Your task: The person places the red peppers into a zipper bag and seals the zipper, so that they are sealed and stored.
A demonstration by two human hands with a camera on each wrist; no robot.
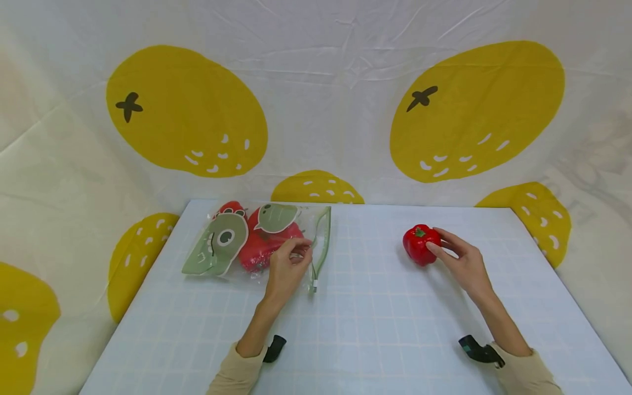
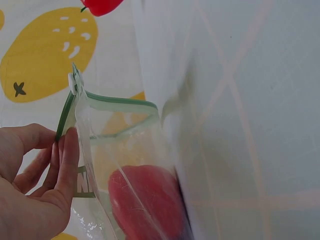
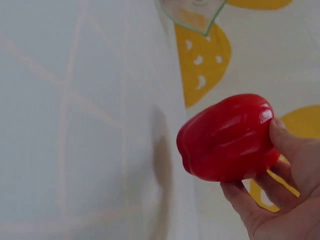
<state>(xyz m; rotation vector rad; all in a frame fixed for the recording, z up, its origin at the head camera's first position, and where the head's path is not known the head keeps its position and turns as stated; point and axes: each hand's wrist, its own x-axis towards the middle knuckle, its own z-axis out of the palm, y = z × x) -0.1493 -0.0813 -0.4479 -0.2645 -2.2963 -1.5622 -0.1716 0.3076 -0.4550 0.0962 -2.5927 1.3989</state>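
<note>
A glossy red bell pepper with a green stem is gripped between the thumb and fingers of my right hand, stem up. In the right wrist view the pepper hangs over the table with its shadow beside it. My left hand pinches the green-edged mouth of a clear zip bag on the left of the table. In the left wrist view the bag's mouth gapes open. Inside lie red peppers, partly covered by green cartoon prints on the bag.
The table has a pale blue checked cover. Behind it hangs a white cloth printed with large yellow fruits. A small slider sits at the near end of the bag's zip. Both wrists carry dark camera mounts.
</note>
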